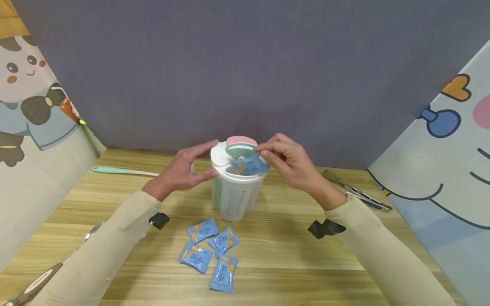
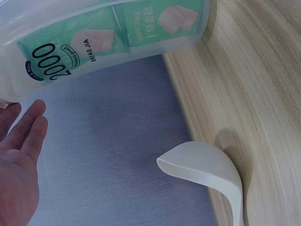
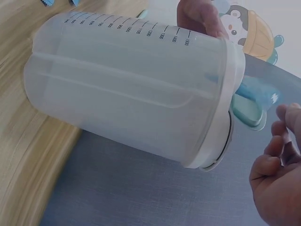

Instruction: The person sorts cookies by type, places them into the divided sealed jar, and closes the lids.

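A clear storage container point(image 1: 235, 195) with a white lid stands upright on the table. Its lid has a pink part point(image 1: 241, 140) and a raised mint flap point(image 1: 242, 150). Spread thumb and fingers of my left hand point(image 1: 188, 168) rest at the lid's left side. Between thumb and index finger, my right hand point(image 1: 291, 163) pinches the end of a blue snack packet point(image 1: 249, 166), which lies partly in the lid's opening. Through the wall, the left wrist view shows green dry-cake packets point(image 2: 155, 23). Several more blue packets point(image 1: 203, 230) lie in front of the container.
Left of the container lies a utensil with a mint handle point(image 1: 111, 169); the left wrist view shows a white ladle head point(image 2: 202, 162). A brown-handled utensil point(image 1: 42, 278) sits under my left forearm. Metal kitchen tools point(image 1: 360, 193) lie at right. A grey wall point(image 1: 237, 63) rises behind.
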`<state>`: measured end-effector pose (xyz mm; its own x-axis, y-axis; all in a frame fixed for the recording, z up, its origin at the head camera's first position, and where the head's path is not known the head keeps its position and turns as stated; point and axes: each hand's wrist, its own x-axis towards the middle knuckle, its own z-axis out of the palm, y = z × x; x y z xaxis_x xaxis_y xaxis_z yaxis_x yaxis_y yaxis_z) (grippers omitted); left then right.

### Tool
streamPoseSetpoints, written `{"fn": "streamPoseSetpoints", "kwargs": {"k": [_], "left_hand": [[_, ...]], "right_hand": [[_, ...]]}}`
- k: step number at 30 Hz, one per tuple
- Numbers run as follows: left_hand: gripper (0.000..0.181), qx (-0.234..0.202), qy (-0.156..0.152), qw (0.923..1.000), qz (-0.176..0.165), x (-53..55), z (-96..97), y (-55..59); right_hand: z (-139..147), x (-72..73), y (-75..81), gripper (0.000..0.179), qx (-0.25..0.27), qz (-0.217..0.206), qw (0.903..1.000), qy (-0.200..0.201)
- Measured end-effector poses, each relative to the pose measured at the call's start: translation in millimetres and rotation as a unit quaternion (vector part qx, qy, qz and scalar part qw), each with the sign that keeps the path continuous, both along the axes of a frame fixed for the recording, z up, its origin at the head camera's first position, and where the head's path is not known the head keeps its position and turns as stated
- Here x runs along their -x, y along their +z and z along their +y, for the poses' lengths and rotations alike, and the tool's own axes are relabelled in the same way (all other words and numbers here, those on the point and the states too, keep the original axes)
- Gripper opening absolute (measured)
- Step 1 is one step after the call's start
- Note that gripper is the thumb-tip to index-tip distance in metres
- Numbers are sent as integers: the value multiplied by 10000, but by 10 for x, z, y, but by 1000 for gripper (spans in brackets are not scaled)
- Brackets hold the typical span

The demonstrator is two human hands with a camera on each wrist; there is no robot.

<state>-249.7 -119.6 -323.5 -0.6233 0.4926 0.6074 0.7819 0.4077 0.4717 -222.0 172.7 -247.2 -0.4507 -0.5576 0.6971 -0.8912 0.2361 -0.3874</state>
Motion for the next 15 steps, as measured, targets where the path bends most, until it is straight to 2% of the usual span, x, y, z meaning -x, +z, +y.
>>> {"fn": "streamPoseSetpoints", "kwargs": {"k": [3, 9, 15], "left_hand": [[76, 16, 1, 10000, 13, 0, -1, -2], [76, 10, -20, 10000, -22, 5, -4, -7], [76, -28, -51, 10000, -10, 11, -2, -1]], "right_hand": [[5, -13, -12, 15, 24, 26, 10000, -73], [21, -78, -71, 16, -8, -398, 9992, -8], [53, -97, -143, 15, 37, -513, 9987, -37]]}}
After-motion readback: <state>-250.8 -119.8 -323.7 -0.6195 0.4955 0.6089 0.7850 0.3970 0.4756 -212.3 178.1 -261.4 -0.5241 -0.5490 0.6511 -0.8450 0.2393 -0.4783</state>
